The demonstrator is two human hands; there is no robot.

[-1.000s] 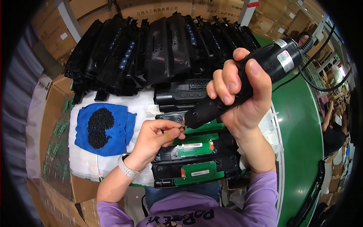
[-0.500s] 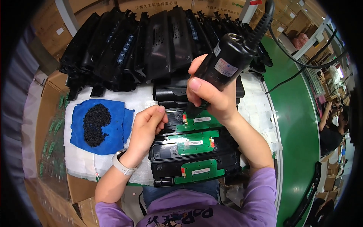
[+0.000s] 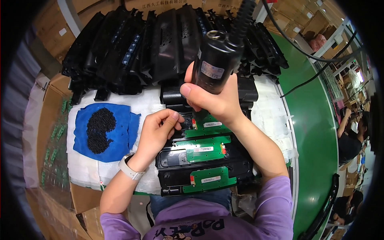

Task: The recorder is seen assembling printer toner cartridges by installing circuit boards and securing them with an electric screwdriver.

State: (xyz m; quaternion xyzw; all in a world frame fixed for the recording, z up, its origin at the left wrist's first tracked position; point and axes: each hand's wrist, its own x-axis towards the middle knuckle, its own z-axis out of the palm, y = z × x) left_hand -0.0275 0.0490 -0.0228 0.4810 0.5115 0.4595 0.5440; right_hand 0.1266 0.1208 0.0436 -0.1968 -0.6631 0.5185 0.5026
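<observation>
Relative to the flat, uppermost green circuit board [image 3: 202, 132], the right hand [image 3: 216, 102] is clamped round a smooth black cylindrical electric screwdriver [image 3: 216, 60] over it, tip obscured, while the separate left hand [image 3: 160, 128] curls thumb-to-forefinger at its left, contents undeterminable, with granular black screws [image 3: 98, 134] heaped on wrinkled blue cloth [image 3: 123, 133] farther left.

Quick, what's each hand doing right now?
Left hand: closed, fingers curled in; whether it pinches something small cannot be told.
Right hand: closed, holding a black corded tool.
</observation>
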